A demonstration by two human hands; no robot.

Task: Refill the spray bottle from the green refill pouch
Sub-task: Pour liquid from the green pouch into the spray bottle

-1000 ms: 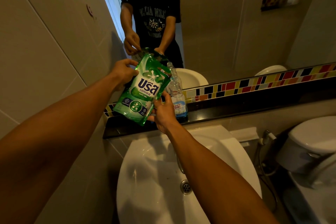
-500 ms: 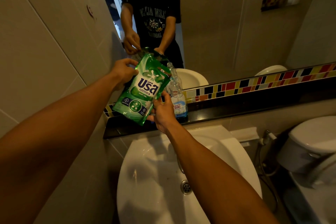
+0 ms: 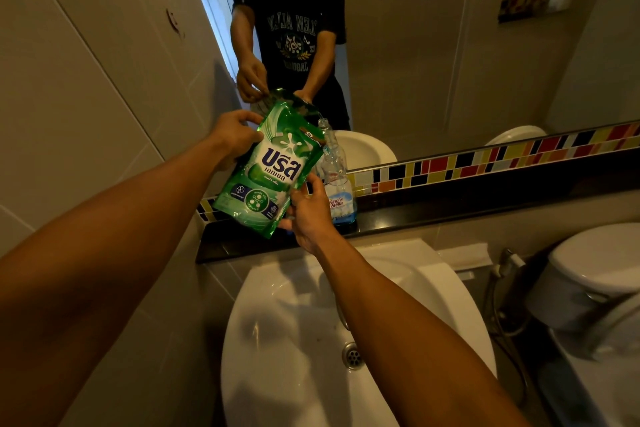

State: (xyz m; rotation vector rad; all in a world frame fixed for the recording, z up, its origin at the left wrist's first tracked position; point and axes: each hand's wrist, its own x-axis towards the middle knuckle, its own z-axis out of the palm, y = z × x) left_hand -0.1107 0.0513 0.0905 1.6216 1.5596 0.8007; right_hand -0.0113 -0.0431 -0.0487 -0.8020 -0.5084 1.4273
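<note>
I hold the green refill pouch (image 3: 266, 170) tilted to the right above the black ledge (image 3: 450, 215). My left hand (image 3: 233, 137) grips its upper left edge. My right hand (image 3: 308, 215) grips its lower right corner. The pouch's top corner sits just above the open neck of the clear spray bottle (image 3: 336, 180), which stands upright on the ledge with its spray head off. A thin stream seems to run from the pouch into the neck. Blue liquid fills the bottle's bottom part.
A white washbasin (image 3: 311, 340) with a drain (image 3: 352, 355) lies below the ledge. A mirror (image 3: 433, 45) behind the ledge reflects a person holding the pouch. A toilet (image 3: 595, 274) and a hose stand to the right. Tiled wall runs along the left.
Both hands and the pouch stay almost in place; the pouch's top corner has tipped slightly closer to the bottle's neck.
</note>
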